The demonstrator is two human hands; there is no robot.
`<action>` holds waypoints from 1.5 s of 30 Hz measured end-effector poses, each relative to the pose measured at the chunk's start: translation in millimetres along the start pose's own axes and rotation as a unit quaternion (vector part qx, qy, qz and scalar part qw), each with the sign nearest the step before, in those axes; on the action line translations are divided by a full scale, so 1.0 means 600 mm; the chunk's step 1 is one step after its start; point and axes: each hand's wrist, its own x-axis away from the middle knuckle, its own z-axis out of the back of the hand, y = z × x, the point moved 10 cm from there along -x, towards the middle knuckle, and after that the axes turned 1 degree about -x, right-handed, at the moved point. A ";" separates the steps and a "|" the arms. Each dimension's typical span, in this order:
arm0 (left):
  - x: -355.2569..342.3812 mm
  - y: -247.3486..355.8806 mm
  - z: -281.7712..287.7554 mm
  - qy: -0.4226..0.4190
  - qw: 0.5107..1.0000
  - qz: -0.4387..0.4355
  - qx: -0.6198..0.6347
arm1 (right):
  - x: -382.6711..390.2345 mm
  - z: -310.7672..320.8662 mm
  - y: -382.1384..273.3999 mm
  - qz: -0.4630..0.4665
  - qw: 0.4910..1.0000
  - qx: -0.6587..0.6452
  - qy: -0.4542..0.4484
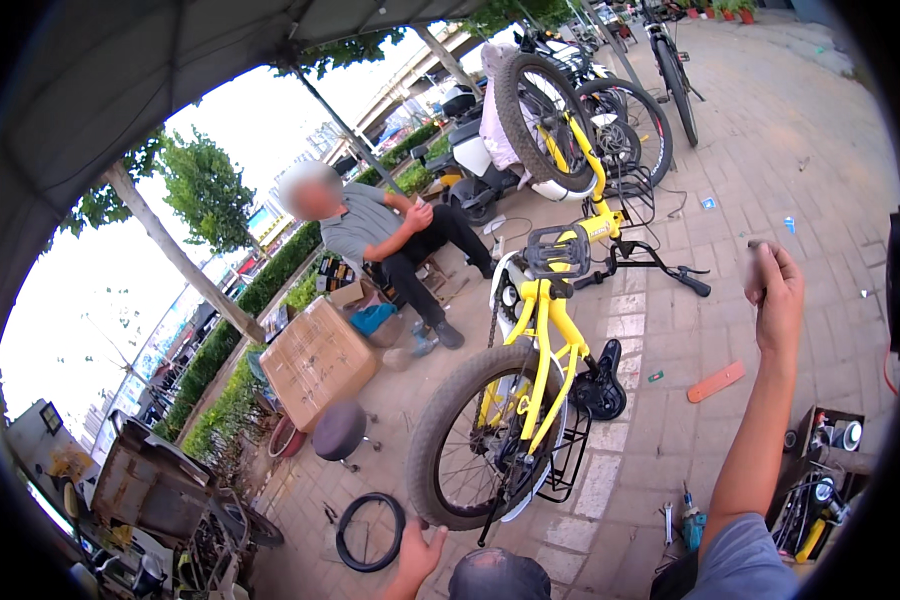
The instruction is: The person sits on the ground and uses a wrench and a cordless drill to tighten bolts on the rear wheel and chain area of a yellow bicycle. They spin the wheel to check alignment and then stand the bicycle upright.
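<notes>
A yellow bicycle (550, 335) with fat tyres stands upside down before me, its saddle (602, 385) and handlebar on the paving. My left hand (422, 555) is at the bottom of the near wheel's tyre (432, 470), thumb and fingers apart; whether it touches the rubber is unclear. Stretched out to the right, my right hand (778, 290) is raised above the paving with its fingers curled together. Something blurred shows at its fingertips, too indistinct to name. An orange-red flat strip (716, 382) and a small green piece (655, 376) lie on the paving between bicycle and right arm.
A black tube loop (370, 532) lies left of the wheel, near a round stool (340, 430) and a cardboard box (315, 360). Another person (355, 225) sits beyond. A wrench (668, 522), a teal tool (692, 527) and a toolbox (835, 420) are at lower right. Bikes stand behind.
</notes>
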 end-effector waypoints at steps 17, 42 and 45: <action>-0.119 0.115 0.093 -0.136 0.935 0.058 0.321 | 0.036 -0.040 -0.073 0.028 0.999 -0.031 -0.022; -0.151 0.124 0.090 0.064 0.986 0.040 0.149 | 0.063 -0.103 0.009 -0.066 0.995 0.071 -0.037; -0.171 0.158 0.094 0.024 0.991 0.028 0.127 | 0.104 -0.109 0.083 -0.177 0.961 0.202 -0.065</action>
